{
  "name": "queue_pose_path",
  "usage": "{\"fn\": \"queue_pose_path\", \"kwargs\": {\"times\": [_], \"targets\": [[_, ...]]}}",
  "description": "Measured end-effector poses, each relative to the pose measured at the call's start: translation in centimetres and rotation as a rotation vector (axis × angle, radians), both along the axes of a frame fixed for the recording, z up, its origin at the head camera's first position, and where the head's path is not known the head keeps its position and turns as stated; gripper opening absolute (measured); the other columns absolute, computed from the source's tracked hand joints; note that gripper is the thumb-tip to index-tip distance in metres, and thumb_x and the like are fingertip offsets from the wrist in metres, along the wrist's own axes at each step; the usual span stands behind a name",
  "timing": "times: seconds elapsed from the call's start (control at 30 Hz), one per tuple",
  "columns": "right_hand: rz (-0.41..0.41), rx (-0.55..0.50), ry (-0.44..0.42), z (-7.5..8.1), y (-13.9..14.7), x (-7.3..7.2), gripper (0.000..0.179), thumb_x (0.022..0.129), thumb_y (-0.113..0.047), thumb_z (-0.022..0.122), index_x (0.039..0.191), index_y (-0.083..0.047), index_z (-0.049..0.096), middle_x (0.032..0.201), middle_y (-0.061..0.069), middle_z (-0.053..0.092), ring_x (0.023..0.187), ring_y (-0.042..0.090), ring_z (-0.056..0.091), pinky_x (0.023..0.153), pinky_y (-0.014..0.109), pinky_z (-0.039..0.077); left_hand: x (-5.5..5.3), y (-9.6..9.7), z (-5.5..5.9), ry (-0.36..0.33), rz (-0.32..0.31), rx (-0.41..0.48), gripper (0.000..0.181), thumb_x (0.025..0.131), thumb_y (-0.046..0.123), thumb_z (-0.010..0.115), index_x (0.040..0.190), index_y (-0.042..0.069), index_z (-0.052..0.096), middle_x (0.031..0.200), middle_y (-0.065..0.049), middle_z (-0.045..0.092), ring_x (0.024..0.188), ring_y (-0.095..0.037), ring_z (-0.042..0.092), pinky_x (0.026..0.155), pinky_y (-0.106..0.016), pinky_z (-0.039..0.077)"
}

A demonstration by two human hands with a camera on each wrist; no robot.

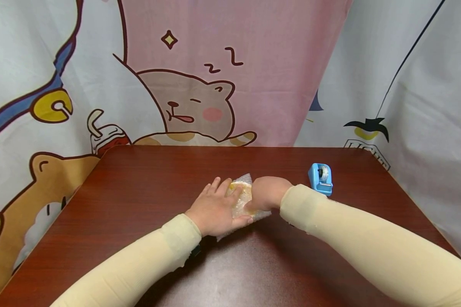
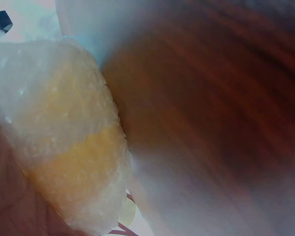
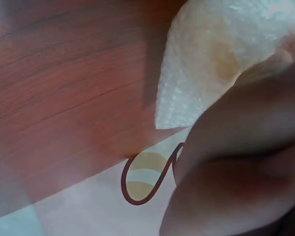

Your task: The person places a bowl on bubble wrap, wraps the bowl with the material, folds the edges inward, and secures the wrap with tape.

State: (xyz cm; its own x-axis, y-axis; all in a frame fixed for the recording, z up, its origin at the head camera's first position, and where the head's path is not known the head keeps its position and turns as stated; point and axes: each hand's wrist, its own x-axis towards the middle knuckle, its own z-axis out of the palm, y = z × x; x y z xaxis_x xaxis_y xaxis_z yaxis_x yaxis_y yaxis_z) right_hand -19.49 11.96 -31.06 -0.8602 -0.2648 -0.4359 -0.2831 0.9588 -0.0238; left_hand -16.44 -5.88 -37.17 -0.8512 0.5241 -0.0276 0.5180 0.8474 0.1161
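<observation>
A bundle of clear bubble wrap (image 1: pixel 243 200) lies between both hands in the middle of the table, with something yellow and white showing through it. My left hand (image 1: pixel 217 209) rests on its left side, fingers straight and spread. From the right, my right hand (image 1: pixel 268 194) grips the wrap with bent fingers, its thumb reaching across the near side. In the left wrist view, yellow bands show inside the wrapped bundle (image 2: pixel 73 142). The right wrist view has a pointed corner of the bubble wrap (image 3: pixel 179 105) sticking out past the curled fingers (image 3: pixel 236 132).
A light blue tape dispenser (image 1: pixel 320 179) with a roll of tape stands on the dark reddish-brown table (image 1: pixel 169 170), beyond the right forearm. A cartoon-printed curtain (image 1: pixel 269 76) hangs behind the table's far edge. A small dark object shows under the left wrist.
</observation>
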Motion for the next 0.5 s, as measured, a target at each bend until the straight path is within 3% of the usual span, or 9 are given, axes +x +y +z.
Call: {"fn": "queue_pose_path", "kwargs": {"times": [0.33,0.5], "targets": [[-0.062,-0.056,-0.050,-0.6,1.4,-0.5,0.062,0.085,-0.064,0.075,0.109,-0.007,0.077,0.095,0.003,0.070,0.083,0.021,0.063,0.078,0.039,0.056,0.0,0.1,0.0,0.003,0.000,-0.005,0.092,0.096,0.082,0.041,0.166,0.022,0.036,0.170,-0.019,0.032,0.158,-0.049,0.027,0.128,-0.060,0.027],[-0.090,-0.084,-0.087,-1.1,2.0,-0.9,0.069,0.083,-0.070,0.073,0.110,-0.007,0.078,0.091,0.003,0.071,0.082,0.022,0.064,0.075,0.038,0.056,-0.2,0.1,-0.2,-0.002,0.002,-0.022,0.093,0.096,0.083,0.039,0.166,0.022,0.035,0.171,-0.018,0.031,0.159,-0.047,0.026,0.128,-0.060,0.027]]}}
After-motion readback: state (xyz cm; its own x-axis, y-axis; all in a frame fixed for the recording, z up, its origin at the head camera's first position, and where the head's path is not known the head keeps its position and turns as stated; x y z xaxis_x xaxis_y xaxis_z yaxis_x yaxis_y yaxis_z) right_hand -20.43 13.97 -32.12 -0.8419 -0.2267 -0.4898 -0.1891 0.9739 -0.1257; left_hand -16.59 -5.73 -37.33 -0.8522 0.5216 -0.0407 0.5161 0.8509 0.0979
